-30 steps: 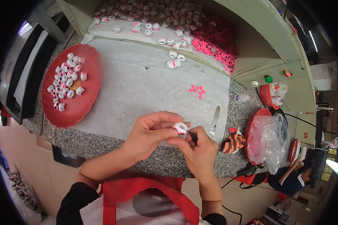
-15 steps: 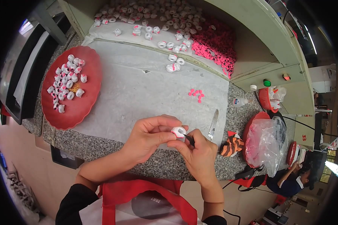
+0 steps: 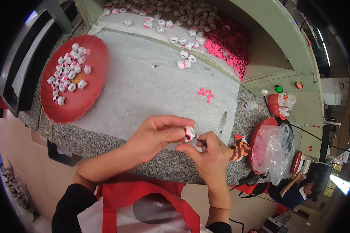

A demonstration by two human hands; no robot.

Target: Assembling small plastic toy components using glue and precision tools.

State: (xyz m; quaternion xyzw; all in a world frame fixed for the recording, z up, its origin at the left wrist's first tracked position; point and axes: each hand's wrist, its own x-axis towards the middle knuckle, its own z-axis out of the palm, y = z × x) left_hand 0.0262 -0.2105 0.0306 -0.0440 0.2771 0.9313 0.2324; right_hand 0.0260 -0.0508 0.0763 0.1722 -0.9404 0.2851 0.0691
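Observation:
My left hand [image 3: 153, 136] pinches a small white rounded piece [image 3: 189, 133] with a pink edge and a dark patch between thumb and fingertips. My right hand [image 3: 214, 153] is closed around a slim dark pointed tool [image 3: 200, 142], whose tip comes up against the right side of the piece; its full shape is hidden by my fingers. Both hands are over the near edge of the white sheet [image 3: 144, 89]. Beyond them on the sheet lie several small pink bits [image 3: 205, 93]. A flat metal blade [image 3: 222, 122] lies right of these, above my right hand.
At left, a red scalloped tray [image 3: 99, 83] holds many similar white pieces. A shelf at the back carries white pieces [image 3: 190, 17] and a pink heap [image 3: 229, 48]. To the right stand a small bottle [image 3: 251, 105], a red basket [image 3: 274, 105], a plastic bag [image 3: 272, 151] and striped orange cloth [image 3: 240, 150].
The white piece has been turned in my left fingers, so its dark patch now shows. My right hand has drawn slightly right, with the tool still in it. The view has shifted a little.

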